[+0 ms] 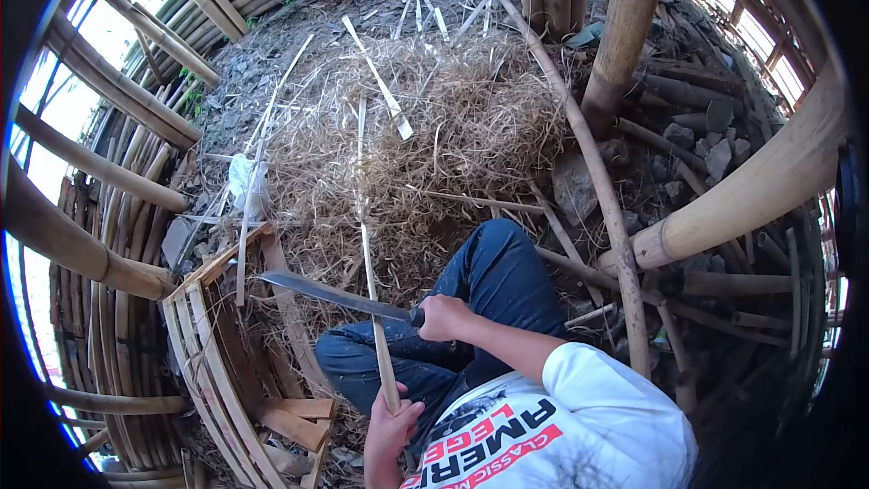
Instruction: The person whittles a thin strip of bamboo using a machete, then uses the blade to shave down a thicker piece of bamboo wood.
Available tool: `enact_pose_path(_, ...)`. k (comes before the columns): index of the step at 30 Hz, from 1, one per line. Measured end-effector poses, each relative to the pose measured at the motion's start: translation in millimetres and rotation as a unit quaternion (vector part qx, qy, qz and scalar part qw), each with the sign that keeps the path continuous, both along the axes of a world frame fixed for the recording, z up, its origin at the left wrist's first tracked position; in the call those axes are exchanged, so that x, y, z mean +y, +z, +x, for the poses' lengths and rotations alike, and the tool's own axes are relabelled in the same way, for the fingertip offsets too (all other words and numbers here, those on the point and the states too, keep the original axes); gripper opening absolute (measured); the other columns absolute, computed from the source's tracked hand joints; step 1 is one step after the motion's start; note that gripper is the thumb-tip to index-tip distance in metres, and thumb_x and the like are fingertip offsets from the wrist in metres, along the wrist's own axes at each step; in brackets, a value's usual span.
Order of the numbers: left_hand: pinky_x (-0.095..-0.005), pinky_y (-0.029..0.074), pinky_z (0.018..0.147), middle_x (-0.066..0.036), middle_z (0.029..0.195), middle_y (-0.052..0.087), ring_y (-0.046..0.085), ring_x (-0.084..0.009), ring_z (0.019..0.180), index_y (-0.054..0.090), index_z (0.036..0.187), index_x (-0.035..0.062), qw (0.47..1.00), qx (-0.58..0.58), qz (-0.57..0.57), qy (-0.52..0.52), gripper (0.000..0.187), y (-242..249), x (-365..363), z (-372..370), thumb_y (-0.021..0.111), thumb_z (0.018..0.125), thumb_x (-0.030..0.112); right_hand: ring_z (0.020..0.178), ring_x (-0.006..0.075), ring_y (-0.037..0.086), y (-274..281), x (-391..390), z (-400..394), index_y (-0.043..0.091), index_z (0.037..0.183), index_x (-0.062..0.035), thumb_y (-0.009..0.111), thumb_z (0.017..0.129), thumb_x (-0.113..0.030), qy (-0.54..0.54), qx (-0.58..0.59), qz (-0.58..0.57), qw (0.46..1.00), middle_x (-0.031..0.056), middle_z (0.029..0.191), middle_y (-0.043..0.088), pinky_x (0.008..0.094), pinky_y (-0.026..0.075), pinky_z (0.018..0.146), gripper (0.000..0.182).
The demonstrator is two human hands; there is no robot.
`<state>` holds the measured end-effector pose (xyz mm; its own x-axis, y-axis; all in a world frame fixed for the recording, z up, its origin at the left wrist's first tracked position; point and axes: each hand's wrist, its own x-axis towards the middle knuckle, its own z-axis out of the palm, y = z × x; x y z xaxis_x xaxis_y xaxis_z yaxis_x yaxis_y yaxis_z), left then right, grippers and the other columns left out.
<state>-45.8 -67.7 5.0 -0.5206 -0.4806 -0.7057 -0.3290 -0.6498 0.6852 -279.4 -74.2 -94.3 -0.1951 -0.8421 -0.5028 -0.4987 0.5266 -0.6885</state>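
My right hand (445,318) is closed round the dark handle of a machete (337,295), whose long blade points left across my lap. Beneath the blade runs a pale bamboo strip (368,258), long and thin, reaching forward from my lap onto the shavings. My left hand (392,424) grips the near end of this strip, close to my shirt. The blade crosses over the strip; whether it touches cannot be made out. Thin curled shavings (471,118) are heaped in front of my crossed legs.
Several cut bamboo strips (378,77) lie on the heap and beyond it. A wooden crate (201,353) stands at my left, with a white plastic bag (246,183) farther ahead. To the right are a long pole (593,158), thick bamboo posts (625,32) and rubble (715,154).
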Motion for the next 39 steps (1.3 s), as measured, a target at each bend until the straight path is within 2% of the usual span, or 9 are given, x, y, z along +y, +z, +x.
enact_pose_path(7,-0.0199,0.026,0.032,0.006,0.060,0.039,0.033,-0.0023,0.041,0.041,0.110,0.0099,1.000,0.000,0.021,-0.003,0.036,2.8,-9.4,-1.8,0.067,0.087,0.001,0.091,0.0394,0.067,30.0,14.3,24.2,0.071,0.093,-0.0027,0.064,0.066,-0.023,-0.046,-0.086,-0.070,0.993,0.0244,0.090,0.069,0.0449,0.053,0.085,0.034)
enact_pose_path(14,-0.0198,0.027,0.032,0.005,0.061,0.042,0.035,-0.0026,0.040,0.042,0.108,0.0099,0.999,-0.030,-0.015,-0.012,0.034,-13.7,-12.1,-1.5,0.066,0.086,0.000,0.085,0.0374,0.069,9.5,-7.0,13.0,0.073,0.086,-0.0067,0.065,0.063,-0.021,0.035,0.040,-0.071,0.996,0.0217,0.085,0.070,0.0458,0.055,0.080,0.028)
enact_pose_path(21,-0.0203,0.026,0.033,0.006,0.061,0.041,0.035,-0.0028,0.040,0.041,0.107,0.0091,0.999,-0.026,0.031,0.020,0.032,-10.5,-10.1,-18.2,0.064,0.088,-0.002,0.088,0.0385,0.068,-12.9,-53.4,-29.2,0.070,0.083,-0.0024,0.064,0.068,-0.023,-0.083,0.012,0.008,0.996,0.0229,0.086,0.070,0.0450,0.054,0.081,0.026)
enact_pose_path(22,-0.0203,0.026,0.033,0.006,0.061,0.041,0.035,-0.0028,0.040,0.041,0.107,0.0091,0.999,-0.030,0.026,0.028,0.032,-10.3,-9.1,-18.5,0.064,0.088,-0.002,0.094,0.0389,0.068,-11.1,-53.3,-28.9,0.070,0.091,0.0018,0.060,0.069,-0.018,-0.064,-0.014,0.018,0.998,0.0261,0.096,0.069,0.0445,0.053,0.085,0.031)
enact_pose_path(25,-0.0204,0.026,0.033,0.005,0.065,0.044,0.036,-0.0025,0.042,0.041,0.108,0.0086,0.999,-0.006,0.050,0.004,0.032,-14.3,-11.8,-15.9,0.063,0.088,-0.001,0.092,0.0398,0.067,-0.5,-41.1,-18.1,0.069,0.089,0.0010,0.061,0.070,-0.019,-0.063,-0.033,0.002,0.997,0.0262,0.094,0.069,0.0457,0.053,0.084,0.029)
enact_pose_path(29,-0.0208,0.025,0.033,0.005,0.065,0.044,0.036,-0.0025,0.041,0.041,0.108,0.0090,0.994,-0.008,0.100,0.039,0.032,-17.4,-13.9,-12.7,0.064,0.089,-0.001,0.085,0.0395,0.068,19.1,-5.1,-2.7,0.070,0.083,-0.0033,0.064,0.066,-0.021,0.038,-0.011,-0.037,0.999,0.0236,0.084,0.069,0.0469,0.054,0.081,0.025)
enact_pose_path(32,-0.0208,0.026,0.034,0.006,0.065,0.044,0.036,-0.0025,0.042,0.042,0.108,0.0097,0.999,-0.033,0.032,0.011,0.031,-17.8,-7.2,-11.0,0.064,0.089,0.000,0.081,0.0380,0.068,-0.3,-4.2,-6.0,0.071,0.079,-0.0063,0.066,0.063,-0.023,0.055,0.002,-0.052,0.997,0.0219,0.079,0.069,0.0468,0.055,0.078,0.023)
enact_pose_path(34,-0.0204,0.028,0.037,0.007,0.066,0.043,0.036,-0.0022,0.044,0.043,0.107,0.0100,0.998,-0.033,0.038,0.041,0.029,-14.9,-6.7,-13.9,0.064,0.089,0.000,0.082,0.0370,0.069,-6.7,-13.6,-12.4,0.072,0.080,-0.0080,0.066,0.062,-0.024,0.082,0.081,-0.074,0.991,0.0205,0.079,0.069,0.0457,0.055,0.078,0.024)
enact_pose_path(39,-0.0199,0.026,0.038,0.007,0.064,0.040,0.035,-0.0016,0.045,0.042,0.110,0.0108,1.000,-0.023,0.001,0.021,0.031,-10.3,2.0,-8.6,0.062,0.090,-0.001,0.093,0.0381,0.068,-25.8,-56.0,-55.2,0.071,0.091,-0.0008,0.063,0.067,-0.021,0.011,0.049,0.020,0.999,0.0238,0.096,0.069,0.0435,0.054,0.084,0.033)
